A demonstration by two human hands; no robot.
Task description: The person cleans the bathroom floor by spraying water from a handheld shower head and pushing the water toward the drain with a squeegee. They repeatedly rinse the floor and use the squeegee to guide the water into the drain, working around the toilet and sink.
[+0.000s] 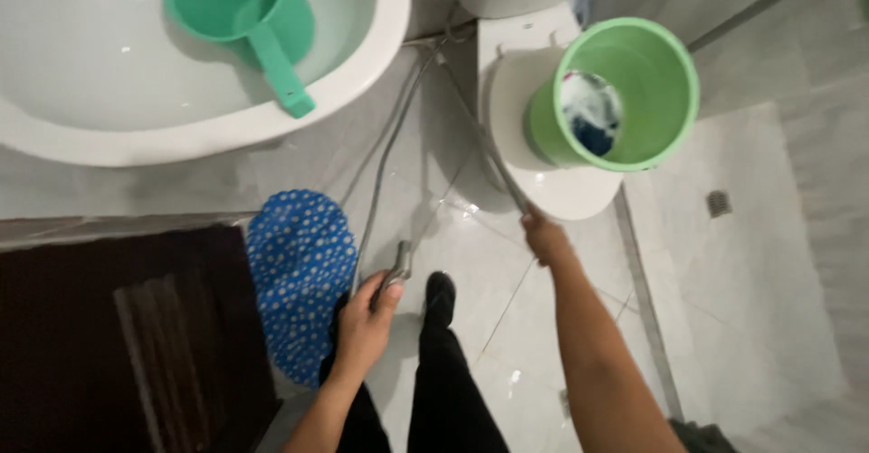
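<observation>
Head cam, looking straight down at bathroom floor. My left hand [367, 322] low centre, grip closed round the metal spray head [396, 272] of a hose; thumb on top, nozzle end pointing up-frame. My right hand [546, 236] further up and to the right, grip pinched tight on the grey hose [480, 136] itself, partway along its run. Hose goes from that hand diagonally up-left toward the wall by the toilet base; a 2nd stretch of the hose [385, 163] drops from the same spot down to the spray head in the left hand. So both hands on 1 hose, well apart.

Surroundings: green bucket [665, 82] sits on the closed white toilet lid [552, 190], just above the right hand; inside it foam and sth dark blue, can't tell what. Hose passes just left of the bucket, across the lid edge. White basin [353, 82] top left w/ a green handled scoop [262, 23] resting in it, handle over the rim. Blue dotted mat [299, 263] on the floor just left of the left hand, partly under my leg. Dark wooden door [136, 326] bottom left. Floor drain [718, 203] at right, well apart from everything. My foot in black [439, 297] between the 2 hands. Tiles look wet, glare spots.
</observation>
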